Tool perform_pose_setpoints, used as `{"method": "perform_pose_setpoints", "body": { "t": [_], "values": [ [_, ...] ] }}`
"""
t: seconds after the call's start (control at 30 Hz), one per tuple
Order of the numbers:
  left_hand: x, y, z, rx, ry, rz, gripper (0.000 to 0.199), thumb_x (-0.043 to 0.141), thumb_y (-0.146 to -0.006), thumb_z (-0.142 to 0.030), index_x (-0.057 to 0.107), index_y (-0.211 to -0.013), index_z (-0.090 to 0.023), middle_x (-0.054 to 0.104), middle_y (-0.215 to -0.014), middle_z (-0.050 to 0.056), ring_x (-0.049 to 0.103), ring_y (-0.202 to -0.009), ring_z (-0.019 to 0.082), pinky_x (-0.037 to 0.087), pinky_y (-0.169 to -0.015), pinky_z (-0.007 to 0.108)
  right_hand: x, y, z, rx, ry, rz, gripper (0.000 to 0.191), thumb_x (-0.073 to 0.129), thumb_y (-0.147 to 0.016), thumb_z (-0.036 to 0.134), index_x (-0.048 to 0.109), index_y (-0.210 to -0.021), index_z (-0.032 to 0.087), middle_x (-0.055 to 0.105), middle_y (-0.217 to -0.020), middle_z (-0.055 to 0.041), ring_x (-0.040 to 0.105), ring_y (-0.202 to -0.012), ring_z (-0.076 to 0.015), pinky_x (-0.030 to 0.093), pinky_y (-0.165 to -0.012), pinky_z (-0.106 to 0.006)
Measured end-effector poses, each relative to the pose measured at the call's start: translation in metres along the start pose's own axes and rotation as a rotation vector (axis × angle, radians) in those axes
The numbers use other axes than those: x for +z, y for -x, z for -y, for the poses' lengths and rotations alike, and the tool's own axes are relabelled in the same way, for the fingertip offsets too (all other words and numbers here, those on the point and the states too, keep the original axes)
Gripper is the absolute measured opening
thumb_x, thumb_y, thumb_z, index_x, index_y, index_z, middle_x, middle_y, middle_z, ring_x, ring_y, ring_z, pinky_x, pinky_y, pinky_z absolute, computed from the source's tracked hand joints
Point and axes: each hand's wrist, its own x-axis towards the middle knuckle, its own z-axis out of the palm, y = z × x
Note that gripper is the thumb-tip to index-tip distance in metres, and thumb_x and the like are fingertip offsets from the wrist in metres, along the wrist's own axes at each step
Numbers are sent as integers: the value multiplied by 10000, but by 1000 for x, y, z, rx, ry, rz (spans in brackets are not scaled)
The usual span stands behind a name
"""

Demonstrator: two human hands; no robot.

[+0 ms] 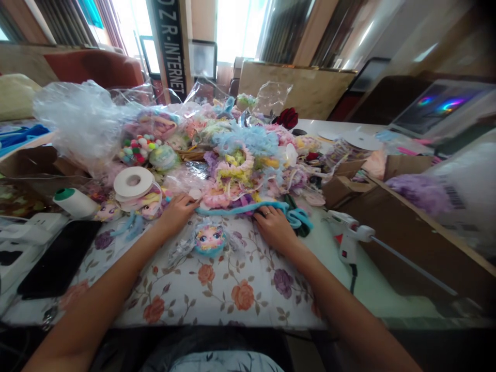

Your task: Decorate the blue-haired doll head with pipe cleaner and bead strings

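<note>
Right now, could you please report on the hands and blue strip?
Left hand, right hand both at blue strip. Strip outstretched, right end looped. Craft pile beyond.

Blue strip (pixel 232 210): narrow, soft-looking, slightly wavy, laid crosswise before me. Its left end lies at the fingertips of my left hand (pixel 180 211); my right hand (pixel 271 223) touches it farther along. Right portion bunched in loops.
</note>
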Motion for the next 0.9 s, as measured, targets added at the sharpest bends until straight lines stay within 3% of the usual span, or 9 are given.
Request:
{"method": "perform_pose_setpoints", "body": {
  "t": [0.23, 0.4, 0.47, 0.53, 0.6, 0.63, 0.77, 0.9],
  "values": [
    [-11, -2, -6, -43, 135, 35, 299, 480, -923, -200, 659, -1157, -149, 651, -1074, 128, 571, -1049, 271, 460, -943, 424, 3, 1, -10, 15, -38, -63, 188, 528, -927, 209, 711, -936, 164, 688, -973, -107, 582, -906, -244, 435, -799, -347],
    [-37, -12, -23, -121, 377, 47, 292, 465, -942, -313, 699, -1044, -171, 690, -1051, 99, 628, -981, 249, 492, -879, 373, -3, 7, -2, 227, -24, -180, 278, 469, -958, 272, 688, -1035, 119, 664, -1005, -153, 583, -934, -270, 469, -796, -363],
    [-45, -28, -38, -104, 533, 142, 285, 515, -918, -349, 714, -1009, -166, 715, -1004, 84, 654, -931, 230, 505, -840, 325, -5, 7, 4, 294, -50, -184, 276, 491, -943, 289, 687, -1030, 115, 659, -979, -151, 586, -920, -277, 475, -779, -364],
    [-46, -49, -55, -16, 633, 324, 291, 533, -909, -355, 711, -1056, -178, 730, -1026, 74, 670, -921, 222, 508, -823, 301, -6, 8, 10, 335, -80, -165, 268, 518, -921, 302, 687, -1028, 124, 657, -986, -145, 586, -914, -279, 474, -791, -373],
    [-41, -72, -72, 118, 608, 503, 287, 572, -885, -318, 706, -1104, -189, 720, -1119, 76, 663, -989, 240, 496, -869, 310, -6, 10, 15, 356, -78, -139, 283, 542, -897, 315, 678, -1059, 127, 650, -1019, -151, 575, -929, -291, 463, -817, -396],
    [-37, -82, -80, 155, 562, 537, 295, 595, -867, -287, 702, -1120, -178, 708, -1153, 89, 649, -1036, 255, 482, -907, 321, -6, 12, 17, 363, -65, -124, 299, 554, -885, 320, 670, -1083, 127, 644, -1044, -156, 568, -943, -298, 456, -826, -407],
    [-14, -108, -100, 210, 463, 512, 367, 594, -856, -223, 655, -1215, -175, 665, -1210, 109, 612, -1102, 271, 455, -966, 341, -3, 21, 20, 385, 0, -36, 354, 561, -875, 308, 638, -1161, 113, 613, -1142, -188, 544, -989, -321, 433, -830, -432],
    [6, -118, -101, 188, 362, 493, 418, 607, -833, -237, 632, -1248, -194, 607, -1202, 122, 608, -1052, 288, 477, -922, 356, 2, 22, 19, 405, 3, 12, 363, 524, -900, 272, 623, -1192, 78, 603, -1145, -214, 544, -973, -329, 436, -813, -440]
  ]
}}
